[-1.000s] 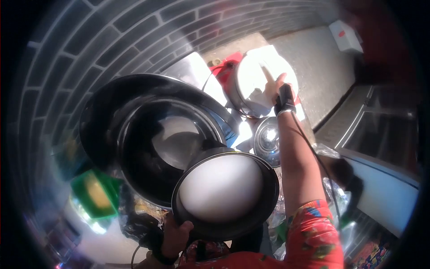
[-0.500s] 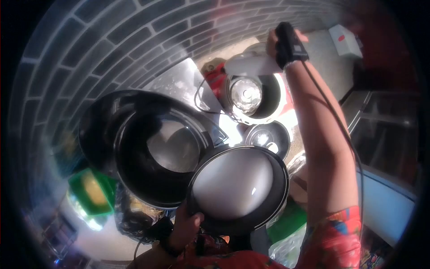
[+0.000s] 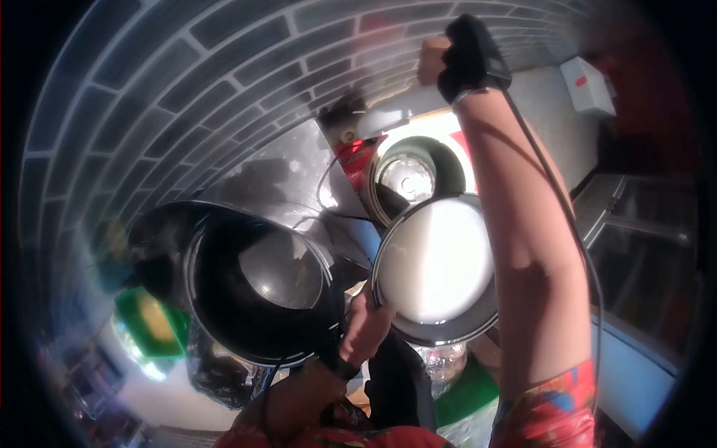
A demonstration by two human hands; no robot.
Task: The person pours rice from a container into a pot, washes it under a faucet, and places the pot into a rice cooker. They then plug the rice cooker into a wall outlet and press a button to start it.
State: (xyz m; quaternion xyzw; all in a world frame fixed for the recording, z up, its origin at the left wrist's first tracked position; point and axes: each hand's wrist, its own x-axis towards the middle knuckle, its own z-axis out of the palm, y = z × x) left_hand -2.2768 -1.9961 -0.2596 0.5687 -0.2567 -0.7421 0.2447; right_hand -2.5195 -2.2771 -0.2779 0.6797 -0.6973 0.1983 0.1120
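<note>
Head — pot [image 3: 448, 331] right of left grip [image 3: 366, 328].

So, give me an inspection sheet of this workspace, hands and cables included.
Surface: shiny metal worktop, partly shadowed.
Job's things: round vessel, white inside, contents unclear; it overlaps the open pot in view, contact unclear.
Clutter: large black pot, green container, clear plastic.
Left hand: fingers on the vessel's rim.
Right hand: raised before the wall; fingers blurred, grasp unclear.
Cables: one cord runs along the right arm; a dark cable crosses the worktop's edge.
Surroundings: brick wall; white box with red mark.
Spills: nothing seen.
</note>
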